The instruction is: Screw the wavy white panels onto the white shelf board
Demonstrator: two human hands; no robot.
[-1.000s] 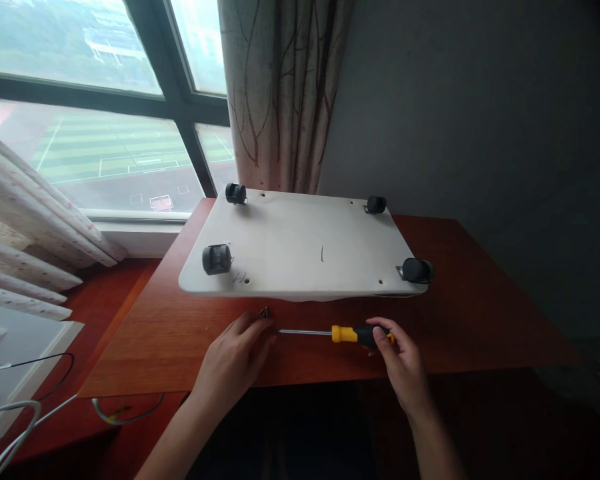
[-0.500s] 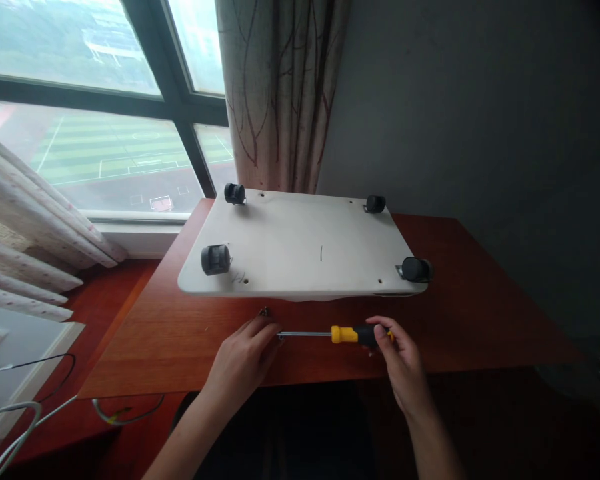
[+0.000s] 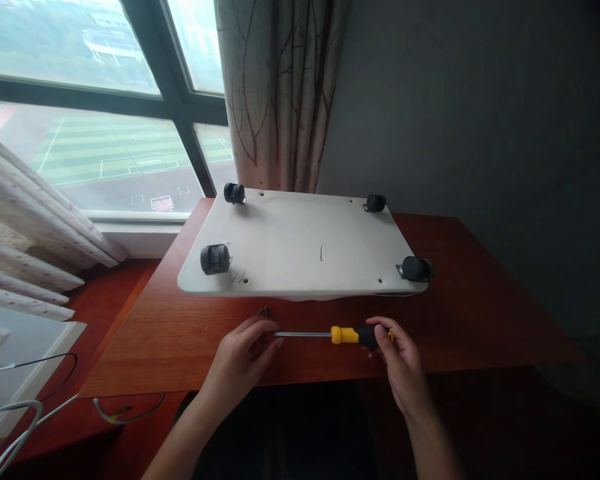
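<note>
My right hand (image 3: 400, 353) grips the black and yellow handle of a screwdriver (image 3: 347, 335), held level above the wooden table. Its metal shaft points left to my left hand (image 3: 247, 350). There the fingers curl around the tip, thumb below and index finger above. Whatever else they hold at the tip is hidden. Just beyond these fingers lie small metal pieces (image 3: 264, 311), perhaps screws. Behind both hands rests a white board (image 3: 290, 240) with a black caster at each corner, such as the near left caster (image 3: 215, 259) and near right caster (image 3: 416, 269).
The reddish wooden table (image 3: 480, 313) carries the board, and its front edge runs just in front of me. Past the table stand a window (image 3: 120, 147) and a patterned curtain (image 3: 280, 93). Cables (image 3: 25, 427) hang at the lower left by a wall socket.
My left thumb and fingers have shifted slightly at the screwdriver tip, and the thumb now shows more. The right hand and the board stay where they were.
</note>
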